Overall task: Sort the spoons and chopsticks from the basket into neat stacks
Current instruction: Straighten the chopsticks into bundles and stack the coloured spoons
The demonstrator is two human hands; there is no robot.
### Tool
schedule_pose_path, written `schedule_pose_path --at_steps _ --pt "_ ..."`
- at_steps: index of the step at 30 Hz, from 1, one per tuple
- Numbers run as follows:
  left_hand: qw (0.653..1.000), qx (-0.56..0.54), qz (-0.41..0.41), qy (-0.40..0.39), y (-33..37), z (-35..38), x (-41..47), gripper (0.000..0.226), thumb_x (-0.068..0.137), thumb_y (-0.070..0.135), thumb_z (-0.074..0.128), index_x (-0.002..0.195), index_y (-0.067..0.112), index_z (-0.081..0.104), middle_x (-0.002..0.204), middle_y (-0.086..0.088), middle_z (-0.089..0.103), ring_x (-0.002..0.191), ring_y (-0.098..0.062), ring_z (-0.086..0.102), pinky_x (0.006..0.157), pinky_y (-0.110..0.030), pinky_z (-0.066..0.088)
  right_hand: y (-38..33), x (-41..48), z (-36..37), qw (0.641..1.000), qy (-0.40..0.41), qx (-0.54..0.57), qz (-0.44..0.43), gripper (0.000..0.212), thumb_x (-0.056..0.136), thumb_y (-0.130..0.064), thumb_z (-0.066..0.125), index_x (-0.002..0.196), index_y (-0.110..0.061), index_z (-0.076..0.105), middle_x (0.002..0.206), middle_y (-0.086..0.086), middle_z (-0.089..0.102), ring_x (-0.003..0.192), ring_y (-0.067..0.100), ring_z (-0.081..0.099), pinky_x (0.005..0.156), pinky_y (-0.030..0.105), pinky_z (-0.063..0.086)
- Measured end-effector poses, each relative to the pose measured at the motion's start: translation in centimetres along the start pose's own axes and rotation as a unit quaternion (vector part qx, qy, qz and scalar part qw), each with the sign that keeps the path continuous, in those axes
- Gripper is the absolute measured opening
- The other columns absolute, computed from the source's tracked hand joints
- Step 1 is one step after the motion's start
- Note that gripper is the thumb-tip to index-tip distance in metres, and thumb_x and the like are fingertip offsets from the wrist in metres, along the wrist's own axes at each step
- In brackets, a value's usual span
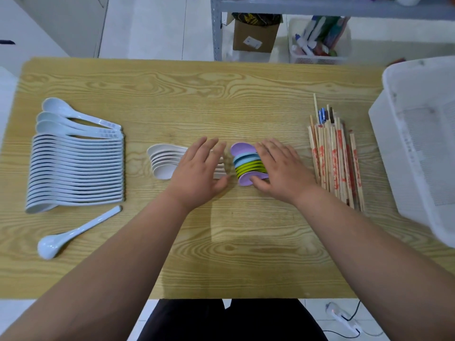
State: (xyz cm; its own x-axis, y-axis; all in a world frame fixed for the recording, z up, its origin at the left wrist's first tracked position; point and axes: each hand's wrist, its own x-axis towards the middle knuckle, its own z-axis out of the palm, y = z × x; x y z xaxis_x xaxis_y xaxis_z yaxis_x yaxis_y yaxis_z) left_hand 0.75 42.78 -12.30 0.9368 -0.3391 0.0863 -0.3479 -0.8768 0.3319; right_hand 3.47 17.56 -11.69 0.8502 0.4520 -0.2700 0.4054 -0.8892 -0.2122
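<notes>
Resting flat with straight fingers, the left hand [197,171] covers the handles of about five cream spoons [162,163], the right hand [280,168] those of some eight coloured spoons [246,166], centre; all bowls point left, handles right. Chopsticks [332,163] lie near-to-far at right; one loose spoon [83,228] lies diagonally.

Glossy white plastic spoons [76,168], bare wooden chopsticks [334,158], matt wood-grain table [197,94].

Left hand [197,171] lies over cream spoons [161,163], right hand [280,171] over coloured spoons [246,166].
</notes>
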Motion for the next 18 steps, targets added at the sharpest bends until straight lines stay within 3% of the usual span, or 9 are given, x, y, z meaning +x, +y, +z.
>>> schedule_pose_path --at_steps 7,13,18 --pt "1.000 0.005 0.008 0.009 -3.4 -2.8 -2.8 0.065 0.089 0.042 0.050 0.144 0.007 0.051 0.142 -0.013 0.056 0.136 -0.033 0.047 0.113 -0.045 0.038 -3.3 0.2 -0.7 0.999 0.029 0.014 0.009 0.085 0.090 -0.065 0.031 0.156 -0.012 0.030 0.162 0.011 0.030 0.152 0.031 0.020 0.122 0.051 0.020" --pt "1.000 -0.009 0.023 0.008 -5.1 -5.5 -6.0 0.058 0.086 0.038 0.054 0.136 0.009 0.058 0.126 -0.009 0.065 0.114 -0.030 0.061 0.098 -0.040 0.049 -9.4 -0.9 -0.2 0.987 0.156 -0.005 -0.048 0.063 0.086 -0.039 0.055 0.141 -0.007 0.054 0.144 0.017 0.052 0.136 0.037 0.048 0.110 0.051 0.040" --pt "1.000 -0.028 -0.008 -0.006 -5.7 -7.6 -10.9 0.051 0.084 0.038 0.053 0.127 0.013 0.066 0.111 -0.008 0.068 0.101 -0.031 0.064 0.090 -0.039 0.048 -15.6 -2.4 -0.4 0.989 0.121 0.048 -0.071 0.051 0.083 -0.033 0.053 0.125 -0.006 0.064 0.130 0.016 0.061 0.117 0.035 0.060 0.097 0.047 0.051"
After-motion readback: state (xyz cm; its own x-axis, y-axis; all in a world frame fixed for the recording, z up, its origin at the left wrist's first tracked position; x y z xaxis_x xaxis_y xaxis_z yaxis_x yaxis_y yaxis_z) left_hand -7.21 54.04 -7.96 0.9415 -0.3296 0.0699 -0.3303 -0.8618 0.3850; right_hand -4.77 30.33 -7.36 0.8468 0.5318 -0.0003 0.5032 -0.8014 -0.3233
